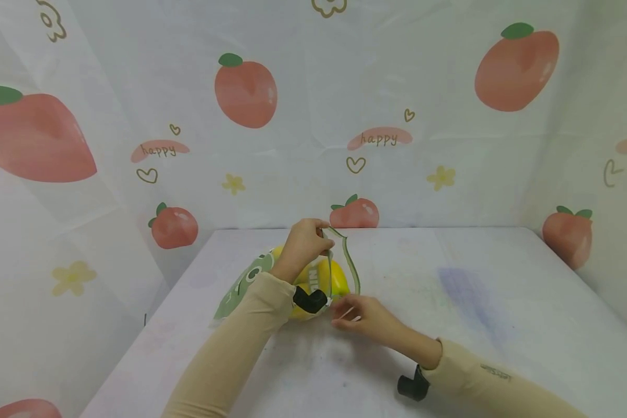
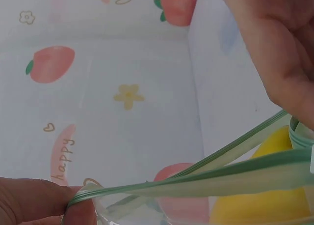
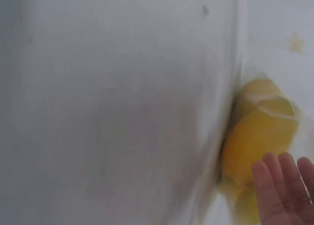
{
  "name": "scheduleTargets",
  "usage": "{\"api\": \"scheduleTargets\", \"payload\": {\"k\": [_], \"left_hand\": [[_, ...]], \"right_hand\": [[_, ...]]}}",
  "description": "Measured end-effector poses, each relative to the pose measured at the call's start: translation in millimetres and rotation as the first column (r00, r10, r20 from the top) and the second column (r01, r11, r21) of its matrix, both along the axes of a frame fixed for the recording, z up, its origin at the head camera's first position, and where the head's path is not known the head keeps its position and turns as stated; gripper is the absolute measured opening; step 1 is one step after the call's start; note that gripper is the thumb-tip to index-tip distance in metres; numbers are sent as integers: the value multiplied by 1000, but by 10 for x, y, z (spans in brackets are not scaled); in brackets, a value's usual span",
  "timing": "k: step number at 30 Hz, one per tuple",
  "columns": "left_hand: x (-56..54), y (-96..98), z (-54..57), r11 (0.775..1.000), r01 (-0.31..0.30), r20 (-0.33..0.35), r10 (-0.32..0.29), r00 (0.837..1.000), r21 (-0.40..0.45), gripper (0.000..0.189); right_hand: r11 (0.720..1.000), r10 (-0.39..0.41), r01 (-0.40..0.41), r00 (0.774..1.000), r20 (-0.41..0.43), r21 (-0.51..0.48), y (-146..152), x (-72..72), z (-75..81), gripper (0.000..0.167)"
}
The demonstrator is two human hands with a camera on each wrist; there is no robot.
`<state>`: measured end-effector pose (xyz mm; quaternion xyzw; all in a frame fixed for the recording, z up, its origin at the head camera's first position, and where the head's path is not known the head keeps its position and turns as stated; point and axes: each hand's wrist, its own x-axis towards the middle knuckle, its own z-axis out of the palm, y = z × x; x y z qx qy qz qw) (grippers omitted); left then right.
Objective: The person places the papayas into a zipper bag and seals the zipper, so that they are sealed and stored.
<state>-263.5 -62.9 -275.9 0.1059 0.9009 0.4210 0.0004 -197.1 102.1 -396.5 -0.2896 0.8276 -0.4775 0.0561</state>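
A clear zip bag (image 1: 245, 283) with a green cartoon face and a green zip edge (image 2: 196, 178) lies on the table, its mouth spread apart and facing right. Yellow lemon-like fruits (image 1: 338, 280) fill it; the right wrist view shows several of these fruits (image 3: 257, 141) through the plastic. My left hand (image 1: 304, 247) pinches the upper zip edge between thumb and fingers (image 2: 34, 200), holding it raised. At the lower corner of the mouth is my right hand (image 1: 368, 318), fingers (image 3: 289, 185) extended beside the fruit and holding nothing visible.
The bag sits on a white table (image 1: 501, 348) with a bluish smudge (image 1: 470, 299) on its right side. Behind and at both sides hangs a white cloth (image 1: 303, 87) printed with peaches. Black camera mounts (image 1: 414, 385) are strapped at both wrists.
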Motion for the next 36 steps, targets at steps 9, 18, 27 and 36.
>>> {"api": "scheduleTargets", "payload": {"k": [9,18,27,36], "left_hand": [[3,-5,4,1000,-10,8,10,1000,-3,48],[1,-17,10,1000,-13,12,13,1000,-7,48],[-4,-21,-7,1000,-19,13,19,1000,-2,47],[-17,-27,-30,1000,-20,11,20,1000,12,49]], "right_hand": [[996,-56,57,998,27,-65,-127,3,-43,31],[978,-121,143,981,150,-151,-170,-18,-20,28],[963,-145,182,972,186,-200,-197,-96,-53,26],[955,-143,187,970,198,-228,-198,-124,-43,24]]}}
